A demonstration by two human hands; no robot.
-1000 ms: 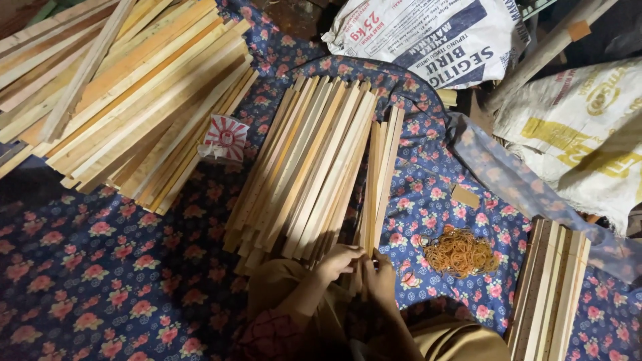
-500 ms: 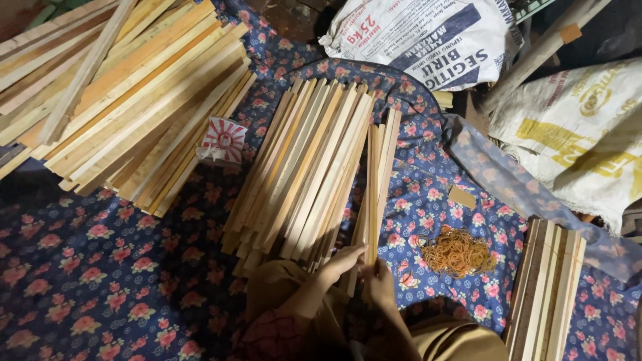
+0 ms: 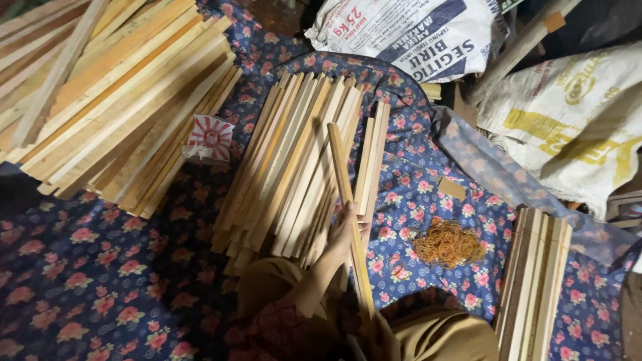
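My left hand [image 3: 344, 230] is wrapped around one wooden stick [image 3: 348, 200], gripping it low on its length. The stick runs diagonally over the right edge of the middle stack of sticks [image 3: 287, 167], upper end pointing away from me, lower end down near my lap. My right hand is mostly hidden under the stick's lower end, so I can't tell if it's open or closed.

The middle stack is fanned out on the floral cloth [image 3: 100, 267]. A bigger pile of sticks [image 3: 114, 100] sits well apart at upper left, with a small red-and-white wrapper [image 3: 210, 137] at its edge, between the two piles. A tight bundle of sticks [image 3: 535, 281] lies at the right, and a heap of rubber bands [image 3: 447, 242] sits between it and my left hand. Printed sacks [image 3: 568, 113] lie along the top right.
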